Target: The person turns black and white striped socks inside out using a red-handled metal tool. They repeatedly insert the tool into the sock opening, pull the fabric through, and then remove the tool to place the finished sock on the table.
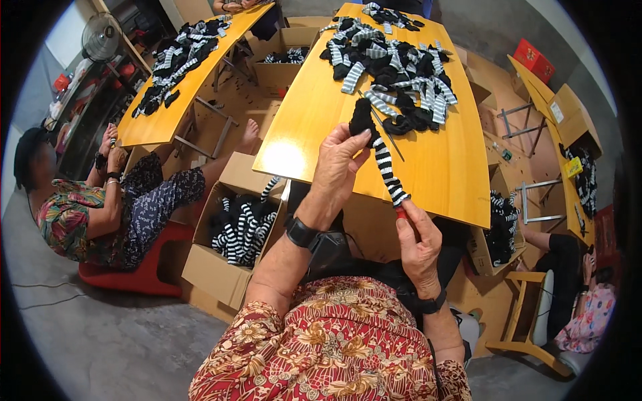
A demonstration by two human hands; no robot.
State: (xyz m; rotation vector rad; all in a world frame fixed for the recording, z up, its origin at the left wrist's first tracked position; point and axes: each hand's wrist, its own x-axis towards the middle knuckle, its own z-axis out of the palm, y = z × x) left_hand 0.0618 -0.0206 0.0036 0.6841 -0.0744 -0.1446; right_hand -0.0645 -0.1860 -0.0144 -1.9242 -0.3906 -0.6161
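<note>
The left hand [340, 164] is pinching the black upper section of the striped knit piece [383, 160]; the right hand [420, 244] is gripping its lower end with bunched fingertips. The piece is extending over the tabletop [445, 180]. Excessive opposing pull would be risking overstretched knit; a loosening pinch, slippage.

The person [374, 334] wears a red short-sleeved shirt [321, 354] with a gold-and-cream floral print. A black wristband [301, 232] with a blocky case circles the left wrist [315, 211], a black band [428, 304] the right wrist [425, 287].
</note>
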